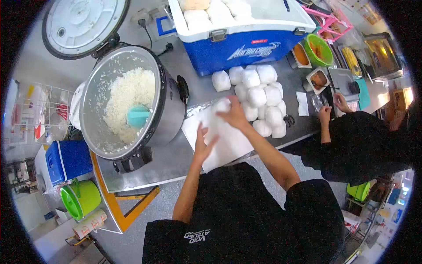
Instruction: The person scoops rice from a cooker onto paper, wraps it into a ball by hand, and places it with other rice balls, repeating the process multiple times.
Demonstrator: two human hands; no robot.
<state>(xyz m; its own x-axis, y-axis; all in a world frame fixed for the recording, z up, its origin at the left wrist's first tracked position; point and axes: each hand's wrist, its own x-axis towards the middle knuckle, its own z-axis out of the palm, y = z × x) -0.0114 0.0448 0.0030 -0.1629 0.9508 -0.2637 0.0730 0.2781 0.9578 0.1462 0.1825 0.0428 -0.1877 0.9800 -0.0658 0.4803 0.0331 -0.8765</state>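
A white sheet of paper lies on the steel counter in front of me. At its far end is a rounded white bundle, slightly blurred, with the fingers of my right hand around its right side. My left hand is over the sheet's left part, fingers spread and nothing in them. Just right of my right hand, several similar white bundles are piled up. To the left stands a large open rice cooker of cooked white rice, with a turquoise scoop resting in it.
Behind the pile stands a blue cooler box holding more white bundles. Another person's hands are at work on the right, near metal food containers and a green bowl. Black scissors lie beside the pile.
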